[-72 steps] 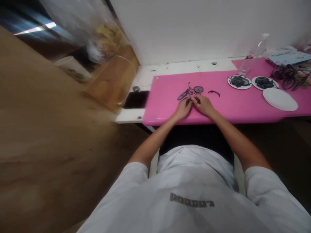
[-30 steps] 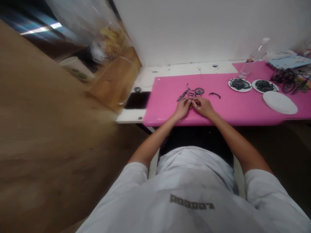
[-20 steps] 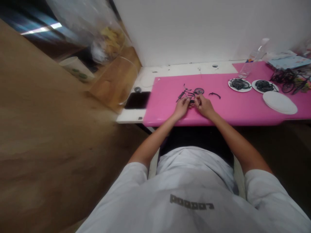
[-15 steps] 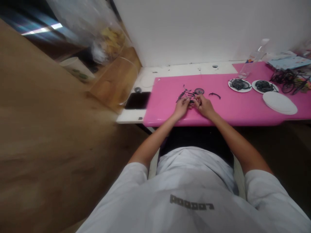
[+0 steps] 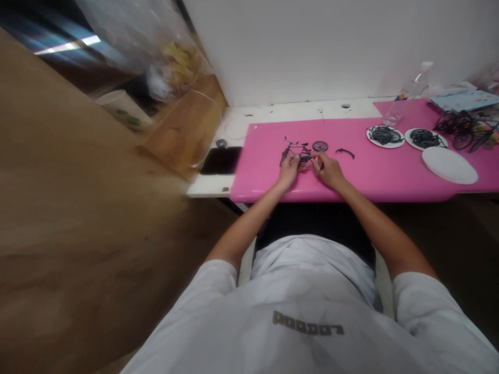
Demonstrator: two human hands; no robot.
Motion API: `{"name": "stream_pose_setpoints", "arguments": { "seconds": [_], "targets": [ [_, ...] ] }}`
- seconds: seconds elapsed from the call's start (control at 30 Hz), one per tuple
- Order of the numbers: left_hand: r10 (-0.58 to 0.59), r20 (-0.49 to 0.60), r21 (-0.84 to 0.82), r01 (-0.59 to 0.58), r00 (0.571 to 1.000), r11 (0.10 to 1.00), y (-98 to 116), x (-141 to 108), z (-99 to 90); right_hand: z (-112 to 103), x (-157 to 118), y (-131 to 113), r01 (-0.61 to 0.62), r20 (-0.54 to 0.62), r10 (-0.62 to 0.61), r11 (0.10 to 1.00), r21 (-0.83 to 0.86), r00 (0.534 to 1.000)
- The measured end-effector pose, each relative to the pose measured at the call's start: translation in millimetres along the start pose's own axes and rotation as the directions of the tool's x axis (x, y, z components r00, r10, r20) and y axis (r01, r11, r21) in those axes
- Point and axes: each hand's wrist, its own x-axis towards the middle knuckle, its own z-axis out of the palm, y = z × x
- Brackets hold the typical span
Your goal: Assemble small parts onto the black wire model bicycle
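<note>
On the pink table (image 5: 382, 166), both my hands (image 5: 289, 169) (image 5: 327, 169) pinched a tiny bike (image 5: 297, 151). It looked light and fragile, best held by the frame.

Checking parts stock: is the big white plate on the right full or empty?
Empty: the big white plate shows bare white, unlike two smaller plates holding dark parts.

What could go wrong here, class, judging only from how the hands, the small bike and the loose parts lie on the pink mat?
1. Both hands, left and right, pinch the thin bike frame; it might bend or slip.
2. The loose wheel lies free just beyond the fingers and could be knocked and roll away.
3. The small curved part lies close to the right hand and might be swept aside.
</note>
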Motion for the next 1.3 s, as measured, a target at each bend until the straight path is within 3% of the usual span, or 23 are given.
{"name": "stream_pose_setpoints", "arguments": {
  "seconds": [0.33, 0.77, 1.3],
  "targets": [
    [0.070, 0.026, 0.031, -0.071, 0.997, 0.997, -14.3, 8.0, -5.2, -4.2, -1.3, -7.0, -0.006, 0.053, 0.007, 1.000, -0.024, 0.999],
    [0.167, 0.149, 0.096, -0.182, 0.975, 0.979, -9.6, -2.0, -1.0, -1.6, -1.8, -3.8, 0.031, 0.072, -0.030, 0.999, -0.021, 0.997],
    [0.173, 0.109, 0.220, -0.194, 0.979, 0.956, -4.4, -4.1, -1.1, -6.6, -0.3, -7.2, 0.020, 0.029, -0.019, 1.000, -0.020, 0.999]
  ]
}}
